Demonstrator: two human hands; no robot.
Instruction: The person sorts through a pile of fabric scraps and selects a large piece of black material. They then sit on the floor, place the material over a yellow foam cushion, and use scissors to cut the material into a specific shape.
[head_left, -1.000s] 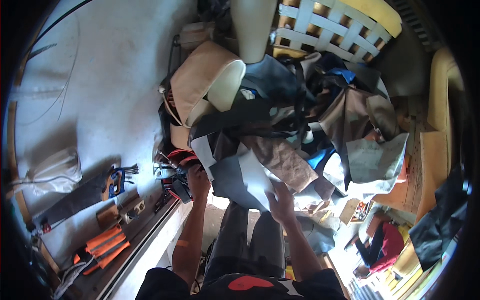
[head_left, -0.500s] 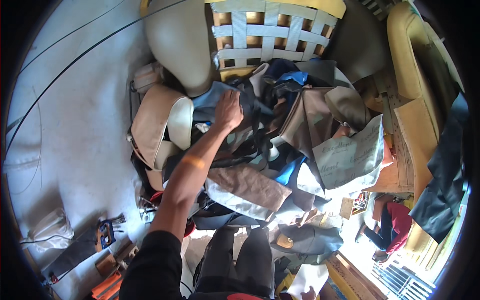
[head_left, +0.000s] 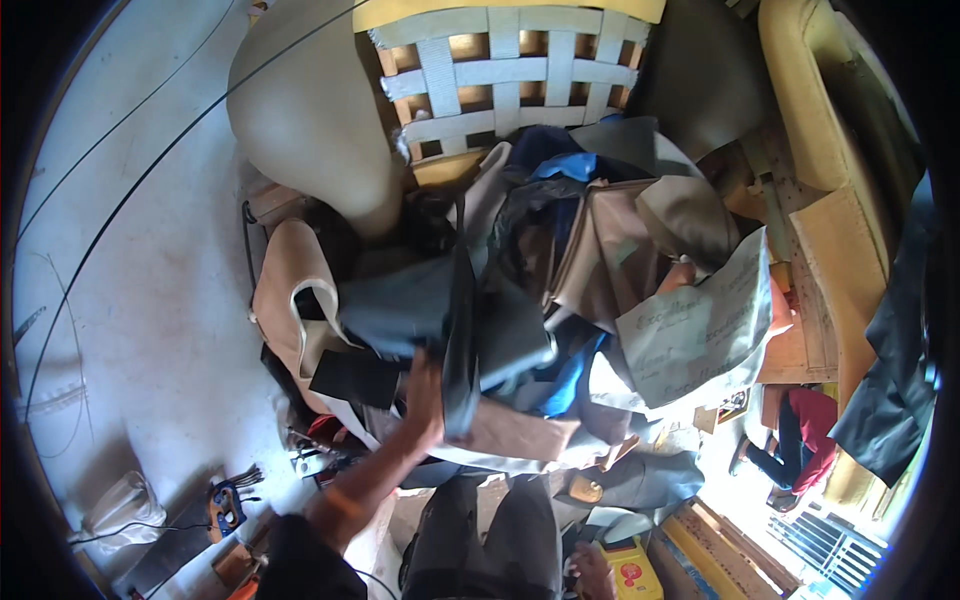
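My left hand [head_left: 425, 400] is closed at the front of a heap of upholstery offcuts, gripping a dark grey piece of leatherette [head_left: 460, 340] that is lifted in folds. Beside the fingers lies a small black piece [head_left: 355, 378]. A tan curled piece [head_left: 290, 280] rests to the left, and a brown strip [head_left: 520, 430] lies just right of the wrist. Low in the picture, by my right leg, my right hand [head_left: 592, 570] is partly seen next to a yellow object [head_left: 633, 570] with a red mark. Its fingers are blurred, and whether they hold anything is unclear.
Behind the heap stands a frame with woven grey webbing [head_left: 505, 70], beside a beige padded piece [head_left: 310, 110]. A printed pale sheet [head_left: 695, 315] covers the heap's right side. Another person [head_left: 795, 440] sits at the far right. A cordless tool [head_left: 228, 505] lies lower left.
My left hand has come from the back of the heap toward me, pulling the dark grey leatherette along. The white sheet at my right hand has left its earlier place, uncovering the yellow object.
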